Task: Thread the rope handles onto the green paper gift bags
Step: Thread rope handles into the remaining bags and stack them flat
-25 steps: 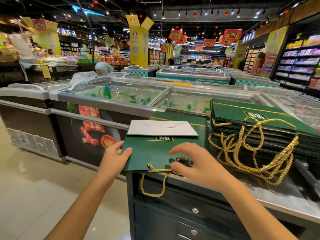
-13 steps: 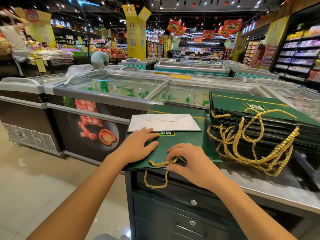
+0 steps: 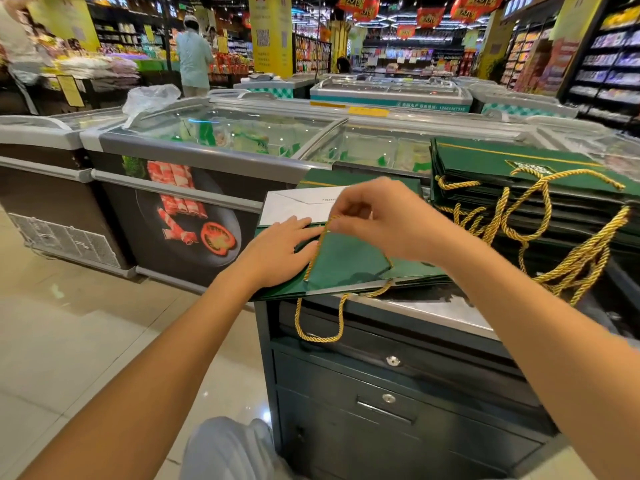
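A flat green paper gift bag [image 3: 346,265] lies on the steel counter top [image 3: 433,306], its near edge over the counter's front. My left hand [image 3: 277,251] presses flat on the bag's left part. My right hand [image 3: 377,220] hovers above the bag and pinches a gold rope handle [image 3: 317,251] lifted up off the paper. A second gold rope loop [image 3: 318,327] hangs from the bag's near edge over the cabinet front. A white envelope [image 3: 294,204] rests on the bag's far end.
A tall stack of green bags [image 3: 519,174] with several gold rope handles [image 3: 571,251] sits on the right. A dark cabinet [image 3: 398,393] with drawers is below. Glass-topped freezers [image 3: 242,140] stand behind. A person in a pale shirt [image 3: 194,60] stands far back.
My right hand has risen from the bag's near edge, pulling a gold rope handle up over the bag. My left hand has slid right along the bag. The camera moved closer.
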